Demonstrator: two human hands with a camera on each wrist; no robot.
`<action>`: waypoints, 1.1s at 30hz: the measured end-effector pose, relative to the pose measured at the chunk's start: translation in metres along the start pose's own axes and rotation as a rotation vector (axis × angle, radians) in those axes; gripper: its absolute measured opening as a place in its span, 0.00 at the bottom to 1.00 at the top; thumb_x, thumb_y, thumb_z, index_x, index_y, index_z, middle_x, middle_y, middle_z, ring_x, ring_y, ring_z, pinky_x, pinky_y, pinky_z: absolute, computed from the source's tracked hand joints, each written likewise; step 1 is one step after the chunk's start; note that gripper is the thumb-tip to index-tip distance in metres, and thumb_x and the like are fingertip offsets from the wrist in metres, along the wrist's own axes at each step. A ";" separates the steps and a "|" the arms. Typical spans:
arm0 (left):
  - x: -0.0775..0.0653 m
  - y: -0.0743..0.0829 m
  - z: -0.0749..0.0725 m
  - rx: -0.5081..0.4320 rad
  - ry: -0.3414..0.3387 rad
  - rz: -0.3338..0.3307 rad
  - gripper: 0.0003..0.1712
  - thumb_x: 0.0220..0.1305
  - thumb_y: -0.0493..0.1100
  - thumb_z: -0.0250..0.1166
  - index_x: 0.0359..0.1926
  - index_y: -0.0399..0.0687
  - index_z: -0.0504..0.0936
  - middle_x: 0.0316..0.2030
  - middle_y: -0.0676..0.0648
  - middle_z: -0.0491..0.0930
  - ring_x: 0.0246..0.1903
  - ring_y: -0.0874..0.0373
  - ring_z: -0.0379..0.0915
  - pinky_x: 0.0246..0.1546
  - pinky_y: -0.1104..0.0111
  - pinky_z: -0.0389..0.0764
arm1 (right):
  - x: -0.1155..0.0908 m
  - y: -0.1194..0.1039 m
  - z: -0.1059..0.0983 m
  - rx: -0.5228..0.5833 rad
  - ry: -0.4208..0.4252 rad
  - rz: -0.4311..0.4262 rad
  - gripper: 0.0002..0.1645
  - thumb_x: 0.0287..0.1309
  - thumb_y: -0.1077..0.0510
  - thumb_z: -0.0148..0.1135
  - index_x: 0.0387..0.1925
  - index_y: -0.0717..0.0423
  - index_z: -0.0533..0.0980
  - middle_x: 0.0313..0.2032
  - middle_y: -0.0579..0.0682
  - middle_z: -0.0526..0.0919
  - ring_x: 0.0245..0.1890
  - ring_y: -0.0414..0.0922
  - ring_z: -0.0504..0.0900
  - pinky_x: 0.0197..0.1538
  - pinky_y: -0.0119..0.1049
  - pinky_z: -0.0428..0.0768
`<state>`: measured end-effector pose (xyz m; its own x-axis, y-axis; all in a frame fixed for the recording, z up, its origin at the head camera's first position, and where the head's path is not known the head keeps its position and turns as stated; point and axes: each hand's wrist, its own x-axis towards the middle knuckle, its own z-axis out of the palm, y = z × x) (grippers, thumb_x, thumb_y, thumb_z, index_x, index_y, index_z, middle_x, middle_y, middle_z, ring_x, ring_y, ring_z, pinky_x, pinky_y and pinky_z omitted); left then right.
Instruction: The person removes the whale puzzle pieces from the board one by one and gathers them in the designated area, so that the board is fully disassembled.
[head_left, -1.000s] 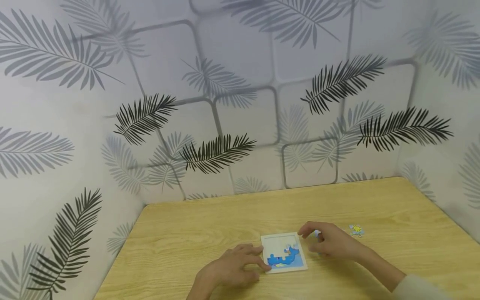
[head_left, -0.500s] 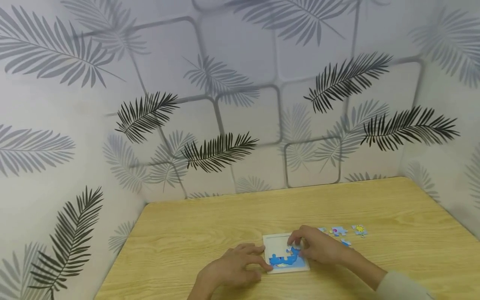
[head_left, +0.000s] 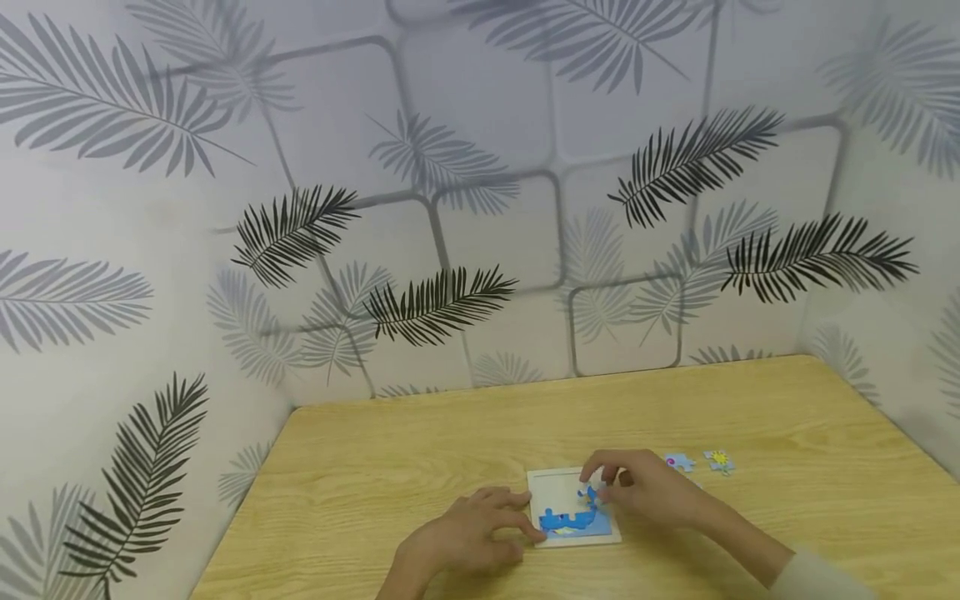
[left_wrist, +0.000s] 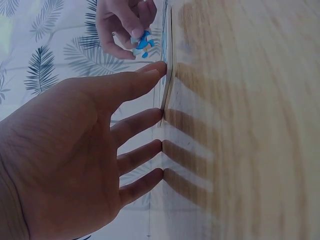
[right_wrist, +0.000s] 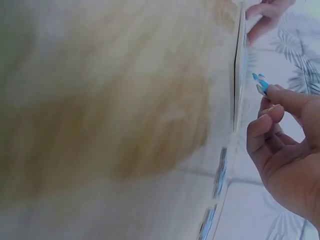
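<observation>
A square white puzzle tray (head_left: 581, 542) lies on the table, with joined blue puzzle pieces (head_left: 573, 522) along its near part; its upper left part shows bare. My left hand (head_left: 472, 533) is at its left side, fingers spread, with thumb and forefinger touching the edge. In the left wrist view the other fingertips rest on the tabletop. Over the tray's right side, my right hand (head_left: 652, 487) pinches a blue-and-white puzzle piece (left_wrist: 145, 42) between thumb and fingers. The right wrist view shows this held piece (right_wrist: 261, 84) raised off the tray, partly covered by the fingertips.
Loose puzzle pieces lie right of the tray: one with a pink spot (head_left: 679, 462) and one with a yellow sun (head_left: 720, 461). My right forearm partly hides others. The wooden table (head_left: 420, 442) meets a leaf-patterned wall (head_left: 487, 333) at the back.
My right hand has moved left from beside the tray to over its right side, where it now holds up a blue-and-white puzzle piece. The left hand stays at the tray's edge.
</observation>
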<state>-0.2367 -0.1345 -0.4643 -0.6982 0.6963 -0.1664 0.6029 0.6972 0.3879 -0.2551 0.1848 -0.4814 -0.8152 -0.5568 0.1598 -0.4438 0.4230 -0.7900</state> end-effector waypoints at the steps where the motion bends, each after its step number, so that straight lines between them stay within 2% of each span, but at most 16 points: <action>1: 0.000 0.000 0.000 0.001 0.003 0.000 0.16 0.72 0.54 0.62 0.57 0.76 0.86 0.75 0.57 0.67 0.76 0.50 0.58 0.70 0.38 0.64 | -0.002 0.002 -0.003 0.016 0.008 0.010 0.12 0.68 0.62 0.66 0.51 0.49 0.82 0.38 0.51 0.81 0.23 0.34 0.71 0.27 0.29 0.73; 7: 0.000 0.001 0.000 -0.002 -0.005 -0.020 0.16 0.72 0.53 0.63 0.57 0.77 0.85 0.76 0.58 0.66 0.77 0.51 0.56 0.71 0.38 0.63 | -0.022 0.013 -0.028 0.142 0.040 0.051 0.13 0.74 0.61 0.61 0.56 0.59 0.80 0.39 0.59 0.78 0.16 0.34 0.67 0.17 0.27 0.69; 10: 0.000 0.001 0.001 -0.002 -0.011 -0.017 0.16 0.72 0.54 0.63 0.57 0.77 0.85 0.76 0.58 0.66 0.77 0.52 0.55 0.71 0.37 0.62 | -0.035 0.020 -0.043 0.162 0.058 0.050 0.14 0.75 0.61 0.58 0.57 0.62 0.79 0.38 0.61 0.78 0.14 0.35 0.66 0.14 0.29 0.69; 17: 0.000 0.001 0.002 0.002 -0.012 -0.013 0.16 0.72 0.53 0.64 0.57 0.77 0.85 0.76 0.58 0.66 0.77 0.52 0.56 0.71 0.37 0.63 | -0.067 0.038 -0.073 0.124 0.135 0.151 0.11 0.73 0.60 0.62 0.51 0.62 0.77 0.33 0.60 0.82 0.13 0.33 0.63 0.14 0.28 0.67; 24: 0.000 0.003 0.001 0.009 -0.011 -0.017 0.16 0.72 0.53 0.64 0.57 0.76 0.85 0.76 0.57 0.66 0.77 0.51 0.56 0.71 0.38 0.63 | -0.093 0.055 -0.093 0.079 0.136 0.237 0.10 0.72 0.59 0.63 0.48 0.61 0.75 0.33 0.56 0.83 0.14 0.34 0.64 0.16 0.29 0.68; 29: 0.001 0.003 0.001 0.000 -0.013 -0.026 0.16 0.72 0.53 0.63 0.57 0.76 0.85 0.76 0.58 0.66 0.77 0.52 0.56 0.71 0.38 0.63 | -0.102 0.064 -0.100 0.040 0.115 0.255 0.08 0.72 0.61 0.63 0.46 0.61 0.76 0.33 0.54 0.83 0.14 0.34 0.66 0.16 0.28 0.69; 33: 0.001 0.003 0.001 -0.006 -0.009 -0.018 0.16 0.73 0.53 0.63 0.57 0.76 0.85 0.76 0.57 0.66 0.77 0.52 0.56 0.71 0.39 0.63 | -0.105 0.067 -0.099 -0.049 0.128 0.256 0.05 0.69 0.63 0.65 0.43 0.58 0.77 0.32 0.52 0.83 0.17 0.35 0.70 0.18 0.28 0.72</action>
<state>-0.2352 -0.1317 -0.4644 -0.7056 0.6850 -0.1814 0.5878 0.7087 0.3901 -0.2358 0.3422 -0.4924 -0.9420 -0.3338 0.0350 -0.2325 0.5736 -0.7854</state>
